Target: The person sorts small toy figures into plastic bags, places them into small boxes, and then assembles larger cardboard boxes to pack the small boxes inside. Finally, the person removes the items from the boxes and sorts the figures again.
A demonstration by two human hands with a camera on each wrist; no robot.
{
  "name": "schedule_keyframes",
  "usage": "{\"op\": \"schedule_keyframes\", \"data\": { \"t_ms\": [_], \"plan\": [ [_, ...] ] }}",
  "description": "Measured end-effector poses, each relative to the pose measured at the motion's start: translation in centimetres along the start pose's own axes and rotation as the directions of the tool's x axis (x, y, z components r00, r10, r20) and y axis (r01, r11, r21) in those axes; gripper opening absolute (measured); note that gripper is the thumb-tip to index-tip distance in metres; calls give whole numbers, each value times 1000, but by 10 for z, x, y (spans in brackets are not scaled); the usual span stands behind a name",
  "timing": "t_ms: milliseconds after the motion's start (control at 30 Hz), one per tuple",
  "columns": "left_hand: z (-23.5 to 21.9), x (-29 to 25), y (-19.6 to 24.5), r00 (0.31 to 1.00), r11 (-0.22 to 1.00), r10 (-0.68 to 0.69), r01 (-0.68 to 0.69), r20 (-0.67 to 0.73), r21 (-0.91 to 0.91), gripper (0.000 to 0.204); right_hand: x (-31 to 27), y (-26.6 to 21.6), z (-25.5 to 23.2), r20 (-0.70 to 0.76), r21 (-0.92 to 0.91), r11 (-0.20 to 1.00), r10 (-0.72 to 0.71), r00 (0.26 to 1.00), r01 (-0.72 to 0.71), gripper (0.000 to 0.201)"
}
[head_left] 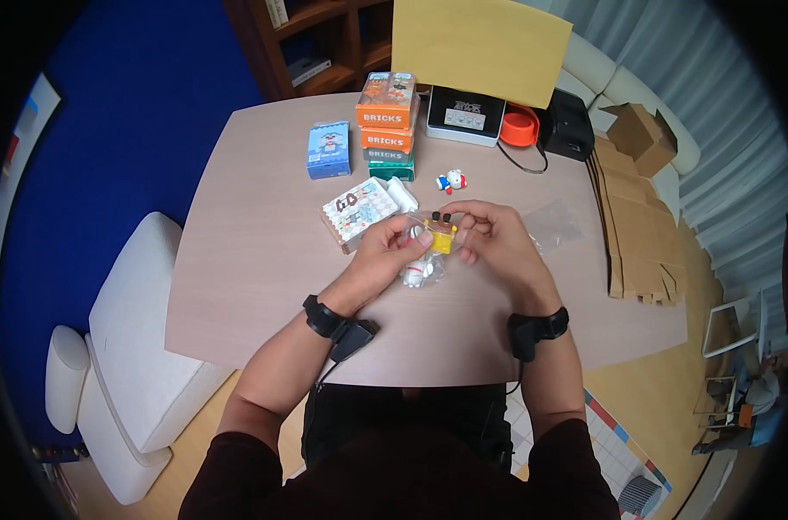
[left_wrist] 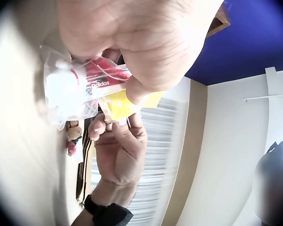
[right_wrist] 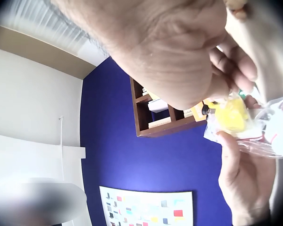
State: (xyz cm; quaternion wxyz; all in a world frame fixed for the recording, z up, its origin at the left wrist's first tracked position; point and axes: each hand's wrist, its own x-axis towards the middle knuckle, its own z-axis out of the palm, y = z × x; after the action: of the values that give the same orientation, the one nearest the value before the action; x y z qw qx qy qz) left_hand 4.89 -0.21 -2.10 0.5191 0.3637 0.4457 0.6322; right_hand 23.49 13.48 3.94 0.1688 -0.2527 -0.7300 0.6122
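The left hand (head_left: 378,262) grips a clear plastic bag (right_wrist: 254,147), its thumb pressed against a yellow piece (head_left: 441,243). White figure parts (head_left: 417,274) show through the bag's lower end. Two small black knobs (head_left: 441,217) stick up at the top of the yellow piece. From the other side the right hand (head_left: 505,247) pinches the yellow piece's edge with thumb and fingers. In the left wrist view a red and white printed part (left_wrist: 104,80) lies inside the bag, beside the yellow piece (left_wrist: 118,104).
Behind the hands lie an opened patterned box (head_left: 356,211) and a small blue, white and red figure (head_left: 452,181). Farther back stand a blue box (head_left: 329,150) and stacked brick boxes (head_left: 386,117). An empty clear bag (head_left: 557,225) and folded cardboard (head_left: 632,234) lie at the right.
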Motion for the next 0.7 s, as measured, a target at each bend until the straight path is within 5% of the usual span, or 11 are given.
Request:
{"op": "schedule_keyframes", "data": {
  "t_ms": [133, 200, 267, 533, 700],
  "plan": [
    [-9, 2, -2, 999, 993, -34, 32, 15, 118, 33, -3, -1, -1, -103, 46, 981, -183, 978, 189, 40],
    [-9, 3, -1, 999, 990, -44, 41, 17, 132, 34, -4, 1, -3, -230, -151, 972, -214, 949, 182, 39],
    [-5, 3, 2, 990, 985, 101, -114, 102, 129, 39, -5, 1, -1, -211, -125, 970, -230, 950, 207, 37],
    [10, -2, 14, 992, 992, 102, -107, 68, 66, 39, -4, -2, 3, -260, -240, 906, -407, 876, 349, 31],
    [8, -4, 4, 988, 969, 6, -43, 151, 244, 45, -8, -8, 8, -288, 137, 908, -346, 893, 396, 22]
  ]
}}
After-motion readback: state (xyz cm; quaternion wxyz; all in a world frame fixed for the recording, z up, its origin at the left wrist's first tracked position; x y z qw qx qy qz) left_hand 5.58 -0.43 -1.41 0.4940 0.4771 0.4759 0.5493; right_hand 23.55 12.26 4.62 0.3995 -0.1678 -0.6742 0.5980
